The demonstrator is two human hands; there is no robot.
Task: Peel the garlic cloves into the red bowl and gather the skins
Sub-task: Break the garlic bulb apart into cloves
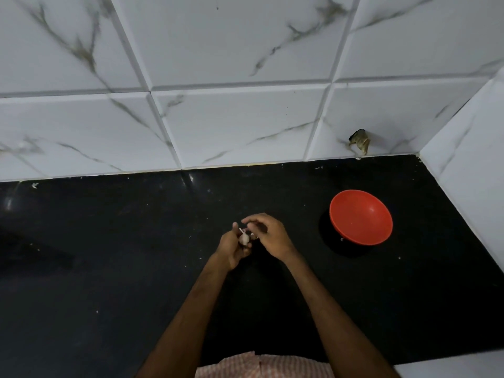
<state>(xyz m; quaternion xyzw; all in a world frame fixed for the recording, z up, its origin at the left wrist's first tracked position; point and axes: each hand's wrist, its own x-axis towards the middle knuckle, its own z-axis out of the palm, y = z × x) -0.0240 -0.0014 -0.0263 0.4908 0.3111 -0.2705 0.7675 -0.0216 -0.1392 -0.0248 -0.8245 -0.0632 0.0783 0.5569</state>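
Black counter [136,268] under me. Red bowl [360,214] sits well off to my R, so R hand [270,238] is nearer it. L hand [231,249] curls round garlic clove [244,239], stem end up; R fingertips pinch at its top.

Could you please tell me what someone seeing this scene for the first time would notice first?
Most likely the red bowl, the only bright colour, standing on the black counter to the right. Next, at the centre, the left hand holds garlic while the right hand reaches over it. A dark damaged spot low on the white tiled wall also stands out.
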